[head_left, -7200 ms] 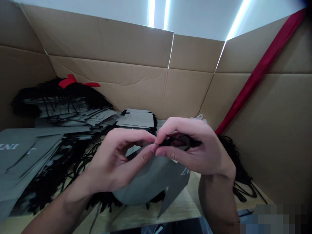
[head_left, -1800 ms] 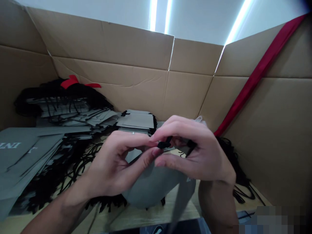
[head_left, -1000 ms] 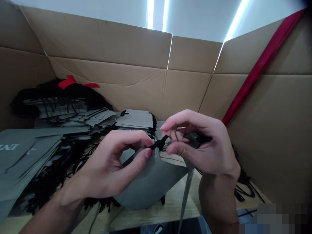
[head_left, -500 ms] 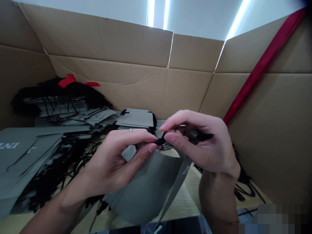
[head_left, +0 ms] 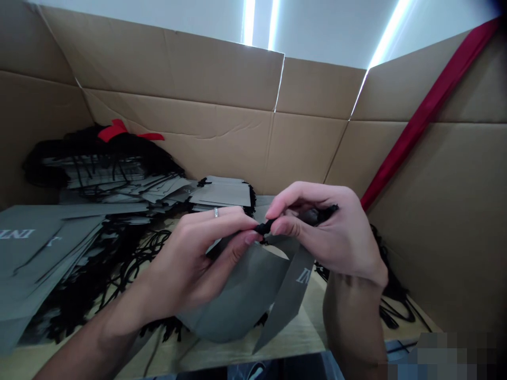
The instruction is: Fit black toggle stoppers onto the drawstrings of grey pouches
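Note:
Between my fingertips is a black cord point(head_left: 264, 227), bunched into what looks like a knot. My left hand point(head_left: 198, 253), with a ring on one finger, pinches its left end between thumb and index finger. From the other side my right hand point(head_left: 336, 232) grips the cord, and a frayed black end sticks out above its palm. A grey paper bag point(head_left: 237, 301) hangs just below, bowed open, with a printed flap slanting down under my right hand. How the cord joins the bag is hidden by my fingers.
Stacks of flat grey bags point(head_left: 51, 248) with black cords spread over the left of the wooden table point(head_left: 293, 343). A smaller grey stack point(head_left: 222, 192) stands behind my hands. Cardboard walls point(head_left: 217, 121) enclose the back and sides. More black cords point(head_left: 396, 309) lie at the right.
My fingers have shifted slightly on the cord, which now lies straighter between them. The bag's lower part has swung, and its printed flap has turned more toward me.

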Demonstrator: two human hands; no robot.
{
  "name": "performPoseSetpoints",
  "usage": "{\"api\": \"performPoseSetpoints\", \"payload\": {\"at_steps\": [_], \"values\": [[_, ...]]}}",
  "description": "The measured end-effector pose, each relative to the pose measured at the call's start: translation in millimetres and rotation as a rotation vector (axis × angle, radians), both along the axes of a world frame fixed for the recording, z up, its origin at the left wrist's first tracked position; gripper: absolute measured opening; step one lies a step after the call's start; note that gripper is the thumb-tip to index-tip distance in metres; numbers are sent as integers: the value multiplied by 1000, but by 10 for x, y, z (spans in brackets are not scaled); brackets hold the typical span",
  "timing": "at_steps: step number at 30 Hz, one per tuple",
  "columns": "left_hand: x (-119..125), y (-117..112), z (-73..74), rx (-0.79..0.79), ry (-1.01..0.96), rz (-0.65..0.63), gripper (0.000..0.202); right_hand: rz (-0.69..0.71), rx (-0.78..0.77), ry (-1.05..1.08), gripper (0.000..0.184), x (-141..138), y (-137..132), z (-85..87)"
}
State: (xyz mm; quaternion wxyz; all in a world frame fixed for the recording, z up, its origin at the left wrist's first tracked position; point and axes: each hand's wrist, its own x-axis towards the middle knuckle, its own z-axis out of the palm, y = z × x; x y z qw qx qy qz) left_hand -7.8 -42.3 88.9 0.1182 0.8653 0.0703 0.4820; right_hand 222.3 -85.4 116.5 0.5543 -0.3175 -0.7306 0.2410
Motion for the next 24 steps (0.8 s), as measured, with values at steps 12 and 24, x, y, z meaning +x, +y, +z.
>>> {"api": "performPoseSetpoints", "payload": {"at_steps": [12, 24], "values": [[-61, -33, 62, -170, 57, -73, 15, -21, 91, 34, 20, -48, 2, -79], [-21, -47, 103, -123, 85, -69, 15, 172, 361, -164, 21, -41, 123, -52]]}}
